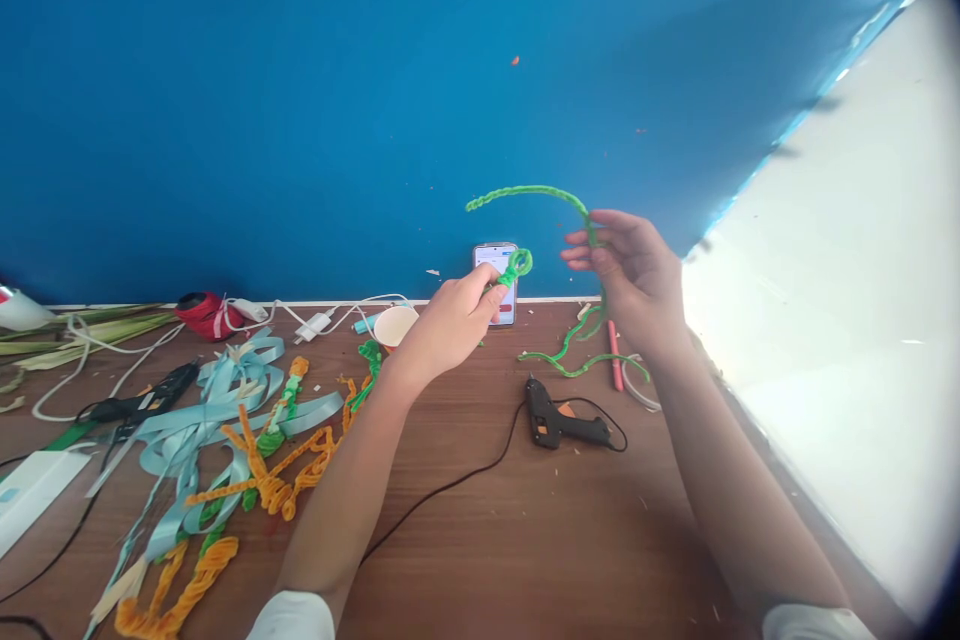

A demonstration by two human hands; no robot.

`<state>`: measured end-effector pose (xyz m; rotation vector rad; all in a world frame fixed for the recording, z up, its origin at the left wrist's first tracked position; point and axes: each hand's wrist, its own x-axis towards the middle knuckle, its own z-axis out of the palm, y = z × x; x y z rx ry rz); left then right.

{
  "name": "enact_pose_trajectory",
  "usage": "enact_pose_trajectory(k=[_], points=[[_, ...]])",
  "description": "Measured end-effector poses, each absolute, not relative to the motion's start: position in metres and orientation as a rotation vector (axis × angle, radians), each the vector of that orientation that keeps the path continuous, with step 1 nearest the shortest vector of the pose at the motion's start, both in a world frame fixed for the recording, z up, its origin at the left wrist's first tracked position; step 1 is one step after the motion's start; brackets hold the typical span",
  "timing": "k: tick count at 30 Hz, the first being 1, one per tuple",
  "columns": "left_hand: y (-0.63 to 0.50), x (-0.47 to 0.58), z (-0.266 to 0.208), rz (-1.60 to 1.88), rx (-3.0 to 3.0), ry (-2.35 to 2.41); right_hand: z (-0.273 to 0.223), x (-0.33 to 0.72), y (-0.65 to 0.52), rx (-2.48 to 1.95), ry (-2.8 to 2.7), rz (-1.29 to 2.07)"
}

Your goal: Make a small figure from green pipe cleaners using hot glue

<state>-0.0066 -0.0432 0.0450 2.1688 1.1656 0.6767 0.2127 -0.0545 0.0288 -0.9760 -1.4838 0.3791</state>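
The wood-grain tabletop (480, 560) is backed along its far edge by a blue wall (337, 90) and flanked at its right edge by a white surface (855, 270).

Between the left grip (465, 315) and the right grip (637, 270) there is a passage, roofed by the arched green strand (536, 188). Below the right grip, the glue gun (559, 423) obstructs (its cord (450, 490) runs back under the left forearm). Left of the left grip, the paper cup (395, 323) and then tangled blue ribbon (232, 380) hinder sideways travel. Beyond both grips, the wall (375, 120) stops reach; nearer than both, between the forearms, the surface (510, 550) offers wide room.
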Motion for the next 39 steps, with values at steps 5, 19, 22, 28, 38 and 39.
enact_pose_trajectory(k=[5, 19, 22, 28, 38, 39], points=[[-0.046, -0.005, 0.047, 0.654, 2.194, 1.169, 0.032, 0.207, -0.062, -0.983, -1.448, 0.43], [-0.046, 0.001, 0.045, 1.027, 2.18, 1.085, 0.03, 0.205, -0.066, -1.06, -1.438, 0.496], [-0.045, 0.005, 0.043, 1.217, 2.18, 1.002, 0.029, 0.204, -0.065, -1.076, -1.545, 0.494], [-0.044, 0.01, 0.038, 1.289, 2.292, 0.889, 0.032, 0.196, -0.068, -1.013, -1.738, 0.69], [-0.051, 0.017, 0.037, 1.073, 1.986, 1.016, 0.02, 0.186, -0.06, -0.767, -1.474, 0.997], [-0.052, 0.018, 0.037, 1.078, 1.943, 1.001, 0.019, 0.185, -0.06, -0.728, -1.449, 1.002]])
